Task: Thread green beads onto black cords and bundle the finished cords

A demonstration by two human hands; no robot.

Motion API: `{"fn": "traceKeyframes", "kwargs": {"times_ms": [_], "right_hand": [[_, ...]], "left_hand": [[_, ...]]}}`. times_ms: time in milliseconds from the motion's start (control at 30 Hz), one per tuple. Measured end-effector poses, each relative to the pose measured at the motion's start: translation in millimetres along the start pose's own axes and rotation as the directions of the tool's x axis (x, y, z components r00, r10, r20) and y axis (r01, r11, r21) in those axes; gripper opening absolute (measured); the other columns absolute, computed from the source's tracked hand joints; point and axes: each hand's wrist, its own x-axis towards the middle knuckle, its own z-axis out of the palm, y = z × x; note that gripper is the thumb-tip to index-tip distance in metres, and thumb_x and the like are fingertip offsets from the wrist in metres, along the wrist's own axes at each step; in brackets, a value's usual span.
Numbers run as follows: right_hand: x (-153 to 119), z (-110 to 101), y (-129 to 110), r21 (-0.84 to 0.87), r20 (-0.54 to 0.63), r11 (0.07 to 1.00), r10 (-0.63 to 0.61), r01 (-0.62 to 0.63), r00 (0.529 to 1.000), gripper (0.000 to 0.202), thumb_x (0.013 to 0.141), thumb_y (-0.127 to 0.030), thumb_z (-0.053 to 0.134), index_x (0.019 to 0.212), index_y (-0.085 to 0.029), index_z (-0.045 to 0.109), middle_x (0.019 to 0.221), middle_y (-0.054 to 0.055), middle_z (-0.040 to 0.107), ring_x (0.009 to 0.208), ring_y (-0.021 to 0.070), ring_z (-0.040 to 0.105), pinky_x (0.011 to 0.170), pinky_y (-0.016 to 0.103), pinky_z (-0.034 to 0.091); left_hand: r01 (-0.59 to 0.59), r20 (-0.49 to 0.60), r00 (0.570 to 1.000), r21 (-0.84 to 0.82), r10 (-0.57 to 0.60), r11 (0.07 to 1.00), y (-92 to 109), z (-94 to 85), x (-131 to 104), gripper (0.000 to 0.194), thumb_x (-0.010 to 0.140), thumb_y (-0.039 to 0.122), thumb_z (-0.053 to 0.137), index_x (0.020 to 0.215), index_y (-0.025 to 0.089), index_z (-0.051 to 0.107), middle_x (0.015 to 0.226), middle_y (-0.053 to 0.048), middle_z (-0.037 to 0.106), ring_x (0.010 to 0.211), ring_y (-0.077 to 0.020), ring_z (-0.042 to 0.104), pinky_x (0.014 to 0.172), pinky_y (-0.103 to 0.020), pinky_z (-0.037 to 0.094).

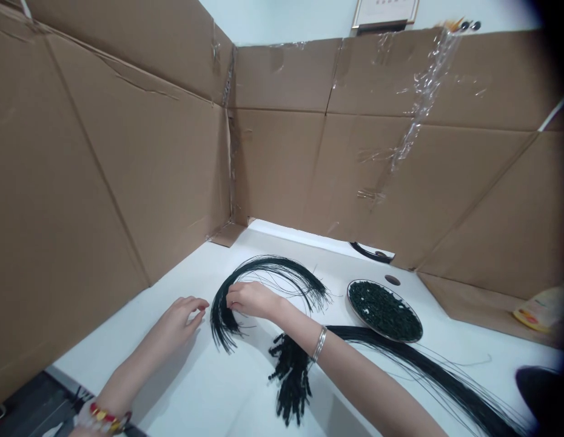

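Observation:
My right hand [252,298] reaches across to a curved bundle of thin dark strands [273,262] on the white table. Its fingers are closed on strands at the bundle's left bend; the exact grip is partly hidden. Just left of the bundle is my left hand [184,318], with thumb and forefinger tips brought close together. Anything between those tips is too fine to make out. Under my right forearm lies a second, longer dark bundle [427,364], with a thick tasselled end [291,376] of short dark pieces pointing towards me.
An oval plate [350,297] heaped with small dark green pieces stands right of the strands. Tall cardboard walls [282,164] enclose the table's left and back. A dark round spot [392,280] marks the tabletop behind the plate. A yellow-and-white packet [539,309] sits far right.

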Motion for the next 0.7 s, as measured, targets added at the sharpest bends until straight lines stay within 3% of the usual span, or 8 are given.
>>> {"fn": "traceKeyframes", "kwargs": {"times_ms": [200, 400, 600, 700], "right_hand": [[-1, -6, 3, 0.094, -0.048, 0.994, 0.051, -0.046, 0.998, 0.022, 0.101, -0.031, 0.063, 0.115, -0.014, 0.067, 0.114, 0.008, 0.069, 0.098, 0.0204, 0.069, 0.087, 0.041, 0.06], [-3, -7, 2, 0.233, -0.135, 0.967, 0.138, -0.104, 0.981, 0.023, 0.101, -0.033, 0.064, 0.115, -0.014, 0.067, 0.113, 0.008, 0.07, 0.098, 0.0203, 0.069, 0.087, 0.041, 0.059], [1, -12, 4, 0.437, -0.281, 0.889, 0.277, -0.134, 0.919, 0.026, 0.101, -0.034, 0.064, 0.117, -0.014, 0.066, 0.114, 0.008, 0.069, 0.1, 0.0214, 0.069, 0.088, 0.042, 0.059], [6, -12, 2, 0.551, -0.323, 0.826, 0.344, -0.12, 0.882, 0.026, 0.101, -0.033, 0.063, 0.119, -0.014, 0.065, 0.116, 0.008, 0.068, 0.101, 0.0217, 0.069, 0.087, 0.042, 0.06]], "left_hand": [[-0.058, 0.056, 0.996, -0.081, 0.063, 0.995, 2, 5.4, -4, 0.035, 0.096, 0.041, 0.053, 0.123, 0.024, 0.068, 0.125, -0.009, 0.07, 0.12, -0.0287, 0.064, 0.102, -0.041, 0.053], [-0.042, 0.103, 0.993, -0.107, 0.053, 0.993, 2, 10.2, 1, 0.046, 0.096, 0.045, 0.055, 0.136, 0.023, 0.058, 0.141, -0.013, 0.061, 0.132, -0.0309, 0.058, 0.109, -0.044, 0.049], [-0.052, 0.133, 0.989, -0.085, 0.063, 0.995, -1, 12.9, 5, 0.079, 0.085, 0.054, 0.071, 0.154, 0.026, 0.044, 0.163, -0.014, 0.043, 0.147, -0.0388, 0.043, 0.114, -0.048, 0.045], [-0.077, 0.11, 0.99, -0.062, 0.084, 0.995, 3, 24.5, 19, 0.068, 0.091, 0.053, 0.065, 0.15, 0.022, 0.05, 0.162, -0.017, 0.043, 0.147, -0.0408, 0.043, 0.115, -0.053, 0.044]]}}
